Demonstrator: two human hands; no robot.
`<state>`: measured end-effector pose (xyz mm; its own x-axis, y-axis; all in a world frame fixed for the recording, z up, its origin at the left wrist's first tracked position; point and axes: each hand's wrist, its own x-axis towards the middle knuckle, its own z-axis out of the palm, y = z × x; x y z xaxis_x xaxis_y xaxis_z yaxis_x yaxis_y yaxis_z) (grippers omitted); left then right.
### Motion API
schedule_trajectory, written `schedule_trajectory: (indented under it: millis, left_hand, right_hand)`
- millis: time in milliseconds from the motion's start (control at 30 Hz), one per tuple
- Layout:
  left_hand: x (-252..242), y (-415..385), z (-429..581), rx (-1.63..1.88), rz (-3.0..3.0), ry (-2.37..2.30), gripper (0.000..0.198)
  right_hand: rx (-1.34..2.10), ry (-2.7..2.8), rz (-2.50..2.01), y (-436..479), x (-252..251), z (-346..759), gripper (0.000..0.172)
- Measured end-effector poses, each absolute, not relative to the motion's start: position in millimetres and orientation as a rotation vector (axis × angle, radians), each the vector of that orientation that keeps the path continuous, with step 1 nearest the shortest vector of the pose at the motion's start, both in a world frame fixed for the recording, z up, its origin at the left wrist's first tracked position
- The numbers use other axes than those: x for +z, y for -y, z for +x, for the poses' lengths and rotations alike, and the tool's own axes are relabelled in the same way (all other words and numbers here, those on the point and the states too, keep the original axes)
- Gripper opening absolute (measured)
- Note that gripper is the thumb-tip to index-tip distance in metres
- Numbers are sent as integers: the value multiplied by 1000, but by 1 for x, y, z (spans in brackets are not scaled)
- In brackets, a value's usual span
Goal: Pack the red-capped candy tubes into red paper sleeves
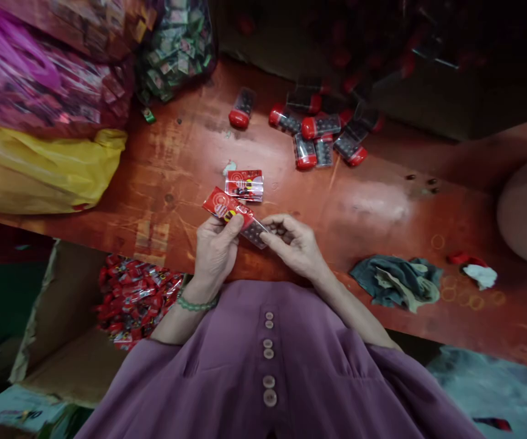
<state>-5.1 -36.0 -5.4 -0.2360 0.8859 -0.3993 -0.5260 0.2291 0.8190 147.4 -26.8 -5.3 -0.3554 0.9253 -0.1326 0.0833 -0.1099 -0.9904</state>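
Observation:
My left hand [216, 247] is closed on a small clear packet with a red printed header [226, 209], which slants from upper left to lower right over the red table [373, 207]. My right hand [293, 241] pinches the packet's clear lower end, where dark round pieces show through. A second packet of the same kind [244, 185] lies flat on the table just beyond my hands.
Several clear tubes with red caps [318, 137] lie scattered at the far side. Big bags of wrapped sweets [39, 79] and a yellow bag [39, 171] fill the left. A carton of red packets [135, 299] stands below left. A crumpled cloth [395, 281] lies right.

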Motion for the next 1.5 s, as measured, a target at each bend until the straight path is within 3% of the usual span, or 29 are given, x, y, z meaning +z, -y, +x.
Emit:
schedule_trajectory:
  millis: [200, 367, 600, 800, 1033, 1200, 1500]
  left_hand:
    - [0, 34, 2, 1334, 445, -1149, 29]
    - [1, 32, 1, 1268, 612, -1136, 20]
    - [-11, 31, 0, 1319, 578, -1088, 39]
    - [-11, 28, -3, 1365, 509, -1115, 32]
    - [-15, 36, 7, 1323, 551, -1171, 24]
    - [-10, 28, -1, 1346, 472, -1104, 30]
    - [-12, 32, 13, 1274, 428, -1159, 28]
  right_hand:
    - [1268, 1585, -1068, 24, -6, 147, 14]
    - [1507, 1322, -1056, 26, -11, 141, 13]
    - [1411, 1245, -1062, 22, -9, 132, 12]
    - [1465, 1341, -1097, 24, -13, 130, 28]
    - [1503, 1142, -1087, 24, -19, 131, 28]
    - [1610, 1148, -1005, 17, -20, 135, 39]
    - [1347, 1283, -944, 11, -35, 140, 16]
